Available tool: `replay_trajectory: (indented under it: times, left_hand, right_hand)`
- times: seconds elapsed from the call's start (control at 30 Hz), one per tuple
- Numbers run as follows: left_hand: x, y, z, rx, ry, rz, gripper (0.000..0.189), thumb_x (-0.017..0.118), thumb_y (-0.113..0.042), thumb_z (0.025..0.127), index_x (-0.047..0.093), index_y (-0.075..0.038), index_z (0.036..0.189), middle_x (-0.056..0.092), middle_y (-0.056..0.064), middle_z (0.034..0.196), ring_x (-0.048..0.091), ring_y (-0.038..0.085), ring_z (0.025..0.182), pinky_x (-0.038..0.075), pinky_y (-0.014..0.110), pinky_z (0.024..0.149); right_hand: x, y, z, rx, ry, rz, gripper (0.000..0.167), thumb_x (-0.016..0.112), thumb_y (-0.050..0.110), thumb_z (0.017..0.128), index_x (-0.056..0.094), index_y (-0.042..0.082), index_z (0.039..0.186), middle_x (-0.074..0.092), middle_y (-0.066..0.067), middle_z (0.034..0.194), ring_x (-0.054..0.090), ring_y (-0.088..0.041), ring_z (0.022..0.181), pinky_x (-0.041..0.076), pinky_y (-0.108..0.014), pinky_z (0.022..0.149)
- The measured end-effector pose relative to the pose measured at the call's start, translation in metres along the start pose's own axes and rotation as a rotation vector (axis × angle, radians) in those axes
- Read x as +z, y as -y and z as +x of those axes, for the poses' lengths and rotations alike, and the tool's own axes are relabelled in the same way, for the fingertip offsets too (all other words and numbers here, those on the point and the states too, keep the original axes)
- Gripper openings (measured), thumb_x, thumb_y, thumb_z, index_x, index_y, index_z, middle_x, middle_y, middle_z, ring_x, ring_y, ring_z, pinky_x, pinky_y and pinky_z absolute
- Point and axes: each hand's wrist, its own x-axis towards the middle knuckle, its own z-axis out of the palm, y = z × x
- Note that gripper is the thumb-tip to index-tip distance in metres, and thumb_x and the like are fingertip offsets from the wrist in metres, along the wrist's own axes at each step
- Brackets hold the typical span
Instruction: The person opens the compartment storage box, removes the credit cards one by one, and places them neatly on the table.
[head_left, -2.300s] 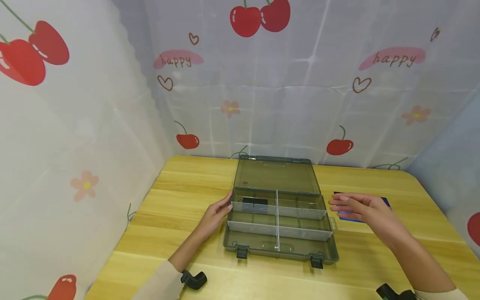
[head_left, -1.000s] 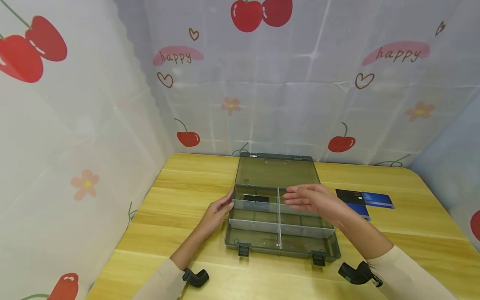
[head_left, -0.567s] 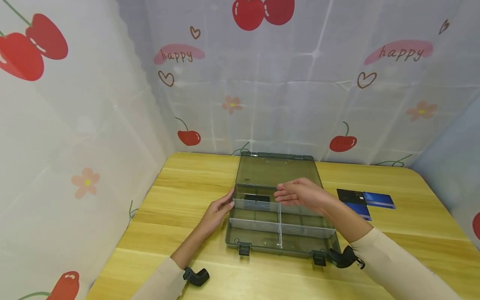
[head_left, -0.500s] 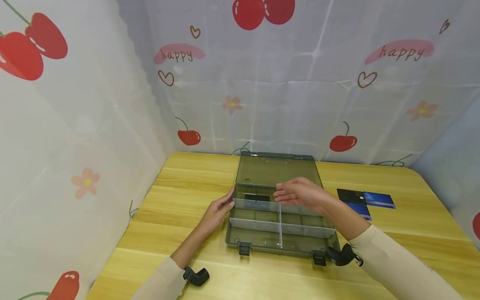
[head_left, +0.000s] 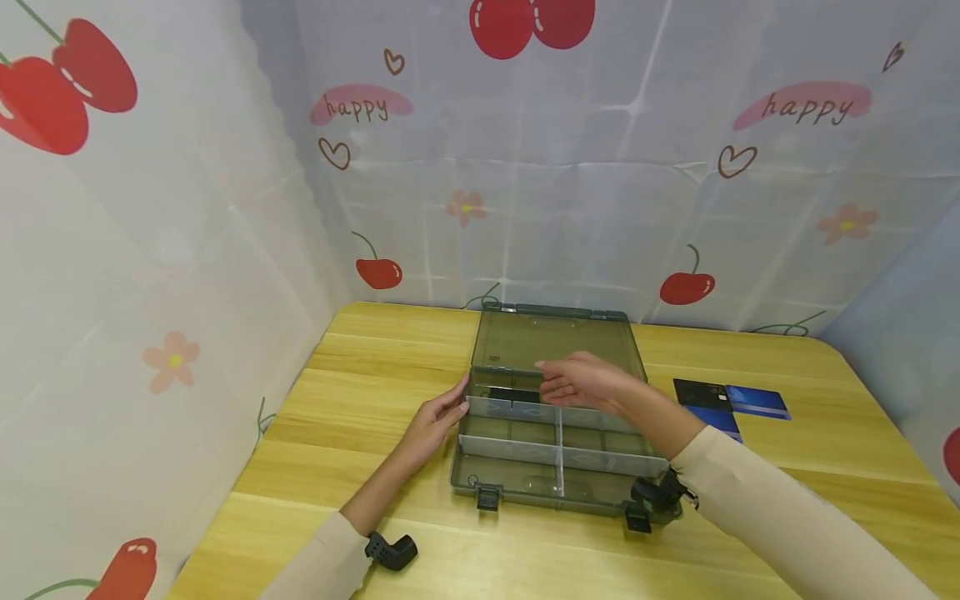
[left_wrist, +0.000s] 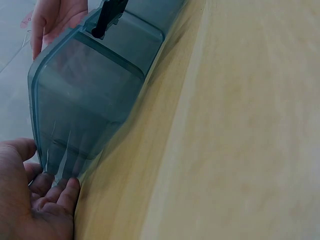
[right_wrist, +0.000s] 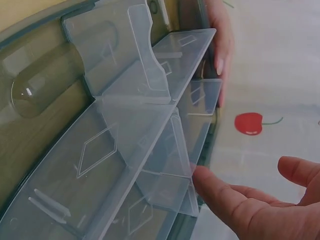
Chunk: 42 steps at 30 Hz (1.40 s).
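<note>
A smoky grey-green compartment box (head_left: pixel 510 477) lies with its lid laid back, split into sections by clear dividers (right_wrist: pixel 115 145). In its back left section sits a black card (head_left: pixel 504 394). My left hand (head_left: pixel 433 427) holds the box's left side, its thumb at the rim and its fingers against the outer wall, as the left wrist view (left_wrist: pixel 45 205) also shows. My right hand (head_left: pixel 585 381) hovers over the back row near the middle divider. In the right wrist view its thumb and index finger stand apart with nothing between them.
Right of the box, a black card (head_left: pixel 701 392) and two blue cards, one at the right (head_left: pixel 757 402) and one in front (head_left: pixel 716 419), lie on the wooden table (head_left: pixel 360 375). Two black latches, left (head_left: pixel 488 498) and right (head_left: pixel 638 521), hang at the box's front. A cherry-print curtain (head_left: pixel 555 208) stands behind.
My right hand has moved left from above the loose cards to over the box's back row, and its thumb has spread from the fingers. The left hand stays on the box's side.
</note>
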Motion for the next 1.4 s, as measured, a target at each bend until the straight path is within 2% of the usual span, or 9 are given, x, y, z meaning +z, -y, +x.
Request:
replay_trajectory:
  times: [0.23,0.5,0.73,0.97,1.4]
  left_hand:
    - [0.000,0.000,0.001,-0.003,-0.011,0.004,0.054,0.054,-0.026,0.107,0.037,-0.011,0.157,0.031,0.002,0.163,0.035,0.025,0.147,0.040,0.031,0.113]
    - [0.000,0.001,0.001,-0.011,-0.008,-0.004,0.054,0.055,-0.024,0.107,0.038,-0.012,0.156,0.031,0.002,0.163,0.034,0.025,0.148,0.038,0.033,0.114]
    - [0.001,0.000,0.001,-0.008,-0.013,-0.009,0.054,0.054,-0.025,0.107,0.037,-0.012,0.157,0.031,0.002,0.163,0.034,0.024,0.148,0.040,0.030,0.113]
    - [0.001,-0.001,0.000,-0.008,-0.007,-0.001,0.054,0.054,-0.025,0.107,0.037,-0.012,0.157,0.031,0.001,0.163,0.034,0.024,0.148,0.038,0.029,0.113]
    - [0.001,-0.001,-0.001,-0.008,-0.009,-0.003,0.055,0.054,-0.027,0.107,0.037,-0.010,0.156,0.031,0.002,0.163,0.033,0.024,0.148,0.037,0.030,0.114]
  right_hand:
    - [0.005,0.003,0.012,0.062,-0.036,0.006,0.073,0.046,0.032,0.109,0.019,-0.023,0.149,0.034,-0.041,0.149,0.039,-0.048,0.140,0.040,-0.048,0.116]
    - [0.011,0.008,0.018,0.115,-0.019,-0.016,0.082,0.046,0.038,0.107,0.013,-0.025,0.149,0.026,-0.047,0.150,0.034,-0.052,0.141,0.040,-0.047,0.116]
    - [0.015,0.005,0.033,0.175,-0.060,0.064,0.080,0.046,0.033,0.107,0.009,-0.024,0.149,0.021,-0.048,0.151,0.026,-0.054,0.144,0.034,-0.050,0.119]
    - [0.016,0.006,0.036,0.221,-0.035,0.125,0.082,0.044,0.032,0.108,0.001,-0.025,0.149,0.014,-0.048,0.152,0.019,-0.054,0.146,0.027,-0.051,0.122]
    - [0.018,0.002,0.040,0.223,-0.016,0.293,0.086,0.044,0.030,0.108,-0.009,-0.021,0.150,0.009,-0.046,0.155,0.016,-0.052,0.148,0.027,-0.048,0.123]
